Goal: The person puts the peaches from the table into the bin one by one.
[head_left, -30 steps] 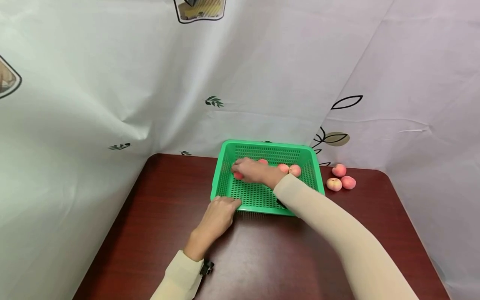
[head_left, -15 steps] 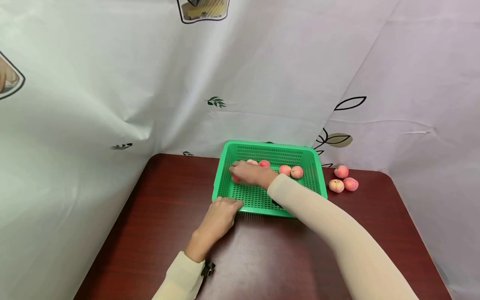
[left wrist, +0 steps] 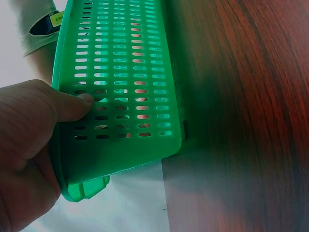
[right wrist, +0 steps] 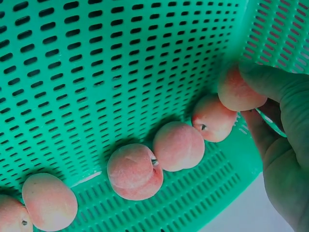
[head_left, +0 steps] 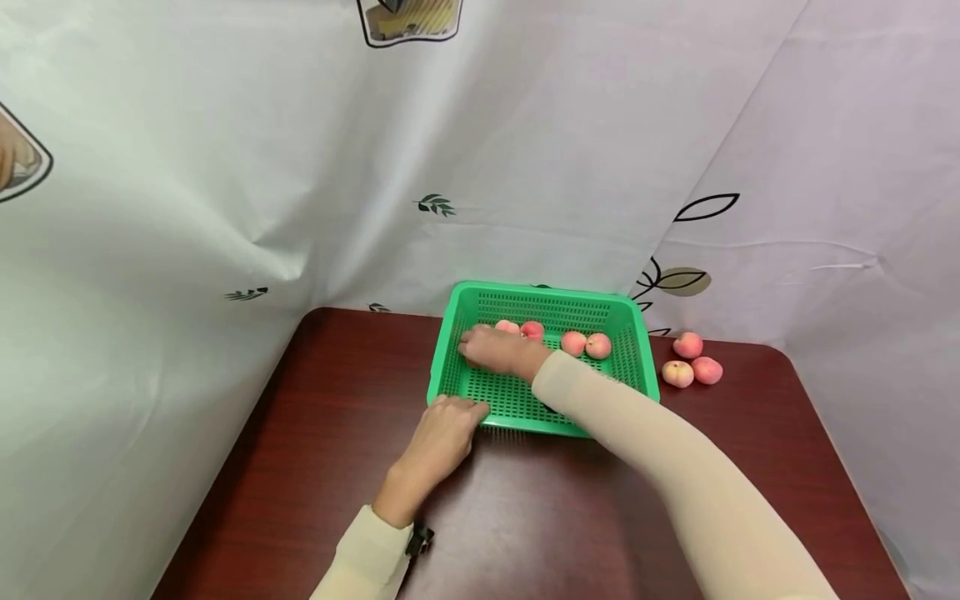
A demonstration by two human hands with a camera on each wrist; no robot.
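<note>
A green plastic basket (head_left: 517, 422) with slotted walls stands near the back of the table. My left hand (head_left: 445, 429) grips its near rim at the left corner; in the left wrist view the thumb (left wrist: 75, 106) lies against the outer wall. Inside the basket, my right hand (head_left: 495, 348) is close to the left wall. In the right wrist view it pinches a peach (right wrist: 236, 89) between thumb and fingers, just above another peach (right wrist: 212, 121) and touching or nearly touching it. Several more peaches (right wrist: 178, 146) lie along one long wall. The head view hides the held peach behind the hand.
Three peaches (head_left: 678, 374) sit together on the dark red wooden table (head_left: 525, 517), right of the basket. A pale printed cloth (head_left: 525, 167) hangs right behind the table and along its sides.
My right hand has moved left inside the basket, and the held peach has gone from sight in the head view. A peach by the far wall has come into view. The left hand stays on the rim.
</note>
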